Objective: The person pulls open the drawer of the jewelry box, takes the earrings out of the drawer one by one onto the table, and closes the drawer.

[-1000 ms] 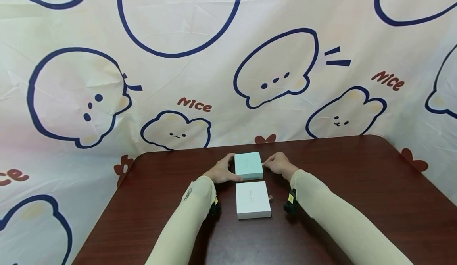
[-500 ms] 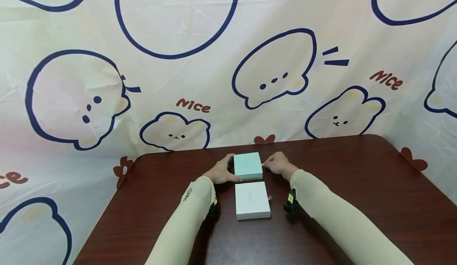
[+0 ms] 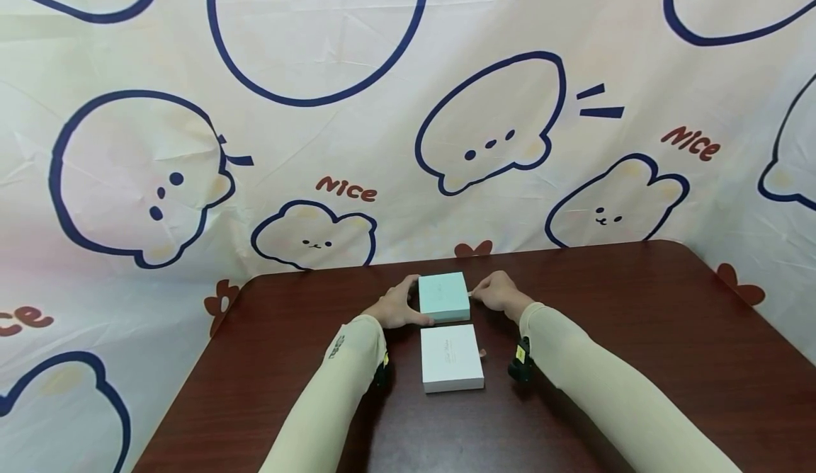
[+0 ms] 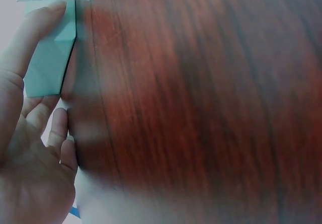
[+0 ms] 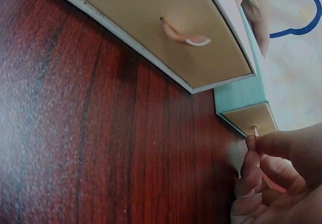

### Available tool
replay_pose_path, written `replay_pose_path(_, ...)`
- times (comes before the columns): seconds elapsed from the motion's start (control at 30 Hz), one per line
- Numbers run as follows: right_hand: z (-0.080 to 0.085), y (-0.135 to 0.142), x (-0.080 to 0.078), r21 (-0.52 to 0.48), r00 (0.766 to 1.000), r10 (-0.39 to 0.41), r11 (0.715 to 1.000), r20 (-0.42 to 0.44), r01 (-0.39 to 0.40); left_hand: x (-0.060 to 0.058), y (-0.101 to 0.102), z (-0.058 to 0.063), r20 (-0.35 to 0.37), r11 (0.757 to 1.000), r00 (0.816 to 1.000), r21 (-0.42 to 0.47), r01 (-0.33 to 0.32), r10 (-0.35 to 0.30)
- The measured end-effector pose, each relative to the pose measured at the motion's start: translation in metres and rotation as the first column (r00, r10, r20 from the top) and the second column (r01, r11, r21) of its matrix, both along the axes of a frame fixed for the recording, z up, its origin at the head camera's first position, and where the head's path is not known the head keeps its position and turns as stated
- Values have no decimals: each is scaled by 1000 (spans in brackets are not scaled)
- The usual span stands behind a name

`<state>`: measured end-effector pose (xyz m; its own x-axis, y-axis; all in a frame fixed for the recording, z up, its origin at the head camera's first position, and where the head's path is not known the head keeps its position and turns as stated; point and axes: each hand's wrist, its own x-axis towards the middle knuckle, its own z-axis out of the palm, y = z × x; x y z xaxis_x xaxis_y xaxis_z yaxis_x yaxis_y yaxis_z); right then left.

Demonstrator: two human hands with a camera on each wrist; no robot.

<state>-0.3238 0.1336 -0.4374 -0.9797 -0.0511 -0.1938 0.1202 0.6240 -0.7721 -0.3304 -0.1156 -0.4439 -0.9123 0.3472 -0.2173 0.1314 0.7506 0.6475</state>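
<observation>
Printed cloth [image 3: 382, 133] hangs behind a brown table [image 3: 287, 331]. The left hand [image 3: 395, 308] grips the mint box [image 3: 443, 296], while the right hand [image 3: 499, 294] pinches its ribbon [image 5: 255, 131]. Nearer lies the white box [image 3: 451, 356].

A red-brown worktop [image 3: 433, 430] with rounded far corners stands before a pale backdrop [image 3: 395, 147]. The backdrop bears blue-outlined cartoon figures [image 3: 491, 122], reddish flowers [image 3: 226, 289] and "Nice" lettering [image 3: 691, 143].

Closed mint-green box [image 3: 443, 294], tan drawer end [image 5: 245, 117] with ribbon tab [image 5: 255, 130], flat on the tabletop [image 3: 612, 292].
</observation>
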Motion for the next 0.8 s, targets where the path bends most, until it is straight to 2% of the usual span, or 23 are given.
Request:
replay_pose_path(0.43, 0, 4, -2, -3, 1000, -3, 1000, 6, 3, 4, 0, 3, -10, 1000, 1000, 1, 5, -5)
replay_pose_path(0.8, -1, 9, -2, 2, 1000, -6, 1000, 5, 5, 2, 0, 1, -13, 1000, 1000, 3, 10, -10)
